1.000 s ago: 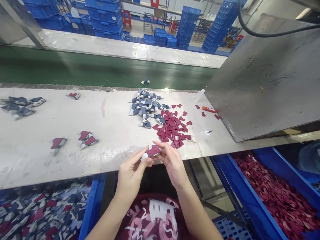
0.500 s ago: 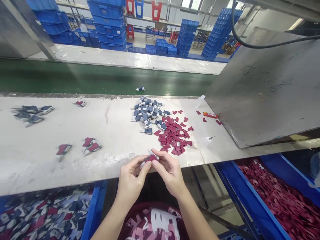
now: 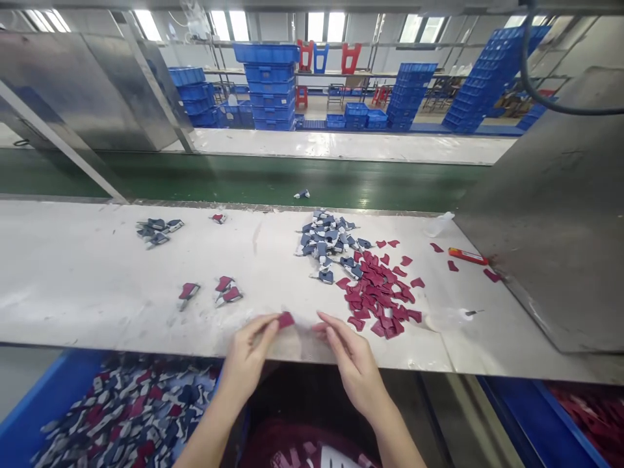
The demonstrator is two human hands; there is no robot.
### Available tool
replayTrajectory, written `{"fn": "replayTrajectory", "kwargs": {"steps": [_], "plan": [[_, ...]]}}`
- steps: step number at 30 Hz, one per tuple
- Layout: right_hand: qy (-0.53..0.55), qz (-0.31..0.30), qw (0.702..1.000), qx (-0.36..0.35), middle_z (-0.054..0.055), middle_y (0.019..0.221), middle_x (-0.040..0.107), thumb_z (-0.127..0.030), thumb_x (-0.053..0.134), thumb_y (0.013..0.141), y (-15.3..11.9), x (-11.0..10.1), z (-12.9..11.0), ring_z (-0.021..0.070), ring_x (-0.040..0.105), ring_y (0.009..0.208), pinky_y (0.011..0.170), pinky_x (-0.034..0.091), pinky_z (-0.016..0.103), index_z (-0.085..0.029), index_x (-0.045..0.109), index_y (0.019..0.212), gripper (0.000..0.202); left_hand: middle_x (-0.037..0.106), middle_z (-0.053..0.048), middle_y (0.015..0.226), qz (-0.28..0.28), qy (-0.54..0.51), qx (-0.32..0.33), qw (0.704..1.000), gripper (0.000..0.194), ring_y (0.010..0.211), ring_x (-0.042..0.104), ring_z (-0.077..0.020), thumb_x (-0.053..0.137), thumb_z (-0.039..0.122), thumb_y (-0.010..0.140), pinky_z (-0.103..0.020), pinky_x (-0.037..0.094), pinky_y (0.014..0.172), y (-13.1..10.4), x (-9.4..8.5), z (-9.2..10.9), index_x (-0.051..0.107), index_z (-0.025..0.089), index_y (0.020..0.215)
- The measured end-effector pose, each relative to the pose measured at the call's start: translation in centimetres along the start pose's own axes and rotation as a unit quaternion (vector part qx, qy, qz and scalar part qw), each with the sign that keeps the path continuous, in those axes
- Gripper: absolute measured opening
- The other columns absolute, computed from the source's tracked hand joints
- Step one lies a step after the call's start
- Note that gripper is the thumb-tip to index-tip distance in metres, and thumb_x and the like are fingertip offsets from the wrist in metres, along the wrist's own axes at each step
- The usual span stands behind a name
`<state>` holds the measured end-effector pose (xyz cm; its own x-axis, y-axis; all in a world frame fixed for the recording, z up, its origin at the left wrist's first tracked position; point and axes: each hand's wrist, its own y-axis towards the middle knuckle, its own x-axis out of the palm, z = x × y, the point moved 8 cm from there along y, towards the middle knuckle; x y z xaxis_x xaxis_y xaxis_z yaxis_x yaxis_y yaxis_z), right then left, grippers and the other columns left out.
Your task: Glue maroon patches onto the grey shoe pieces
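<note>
Near the table's front edge, my left hand pinches a small plastic part with a maroon face between thumb and fingertips. My right hand is apart from it, to the right, with its fingers loosely spread and nothing visible in them. Beyond my right hand lies a heap of flat maroon pieces. A pile of navy-and-white plastic parts touches that heap at its far left. Several maroon-faced parts rest on the table to the left.
Behind the table runs a green conveyor belt with one navy-and-white part on it. A metal panel stands at the right, near an orange-red cutter. A blue bin of mixed parts sits below left, another blue bin below right.
My right hand has let go of the maroon-faced part and moved right. My left hand keeps the part. The head view has tilted up and turned left.
</note>
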<state>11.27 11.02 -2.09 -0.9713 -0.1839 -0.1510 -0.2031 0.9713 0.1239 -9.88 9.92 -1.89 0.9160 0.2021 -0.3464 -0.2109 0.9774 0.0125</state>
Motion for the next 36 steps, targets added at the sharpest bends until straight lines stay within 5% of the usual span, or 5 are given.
{"fn": "replayTrajectory", "kwargs": {"steps": [5, 11, 18, 26, 36], "plan": [[-0.237, 0.362, 0.88, -0.196, 0.01, 0.096, 0.07, -0.019, 0.066, 0.085, -3.6, -9.7, -2.6, 0.0271, 0.067, 0.088, 0.083, 0.054, 0.045, -0.023, 0.07, 0.111, 0.026, 0.072, -0.015, 0.1, 0.264, 0.333, 0.115, 0.898, 0.033, 0.104, 0.06, -0.0318, 0.049, 0.038, 0.093, -0.046, 0.045, 0.096, 1.3, -11.4, -0.6, 0.072, 0.016, 0.103], [-0.462, 0.566, 0.618, -0.289, 0.017, 0.091, 0.063, -0.026, 0.075, 0.074, -8.4, -17.4, -1.8, 0.0385, 0.063, 0.092, 0.073, 0.051, 0.051, -0.016, 0.079, 0.094, 0.023, 0.071, -0.015, 0.081, 0.218, 0.551, 0.172, 0.787, 0.036, 0.115, 0.052, -0.0424, 0.046, 0.039, 0.094, -0.061, 0.028, 0.096, 4.7, -14.7, -0.4, 0.073, 0.016, 0.089], [-0.474, 0.506, 0.689, -0.211, 0.016, 0.116, 0.052, -0.023, 0.074, 0.078, -6.7, -16.8, 1.7, 0.0383, 0.055, 0.112, 0.078, 0.051, 0.047, -0.018, 0.079, 0.083, 0.009, 0.071, -0.011, 0.093, 0.214, 0.502, 0.26, 0.797, 0.035, 0.112, 0.053, -0.0336, 0.044, 0.031, 0.091, -0.05, 0.03, 0.099, 14.5, -11.2, 7.6, 0.066, 0.017, 0.115], [-0.456, 0.506, 0.722, -0.122, 0.015, 0.149, 0.035, -0.03, 0.07, 0.085, -5.2, -16.9, 1.8, 0.0446, 0.037, 0.134, 0.095, 0.045, 0.059, -0.02, 0.08, 0.09, 0.015, 0.067, -0.019, 0.115, 0.046, 0.516, 0.162, 0.84, 0.037, 0.114, 0.053, -0.0362, 0.055, 0.026, 0.083, -0.044, 0.043, 0.09, 34.4, -0.7, 7.0, 0.064, 0.011, 0.115], [-0.5, 0.423, 0.751, -0.081, 0.016, 0.134, 0.053, -0.034, 0.06, 0.09, -2.3, -16.8, 2.9, 0.0439, 0.032, 0.138, 0.1, 0.04, 0.067, -0.023, 0.073, 0.113, 0.028, 0.069, -0.016, 0.095, 0.017, 0.512, 0.124, 0.85, 0.035, 0.084, 0.063, -0.0288, 0.053, 0.028, 0.088, -0.034, 0.048, 0.072, 41.3, 1.6, 5.7, 0.056, 0.003, 0.112]]}}
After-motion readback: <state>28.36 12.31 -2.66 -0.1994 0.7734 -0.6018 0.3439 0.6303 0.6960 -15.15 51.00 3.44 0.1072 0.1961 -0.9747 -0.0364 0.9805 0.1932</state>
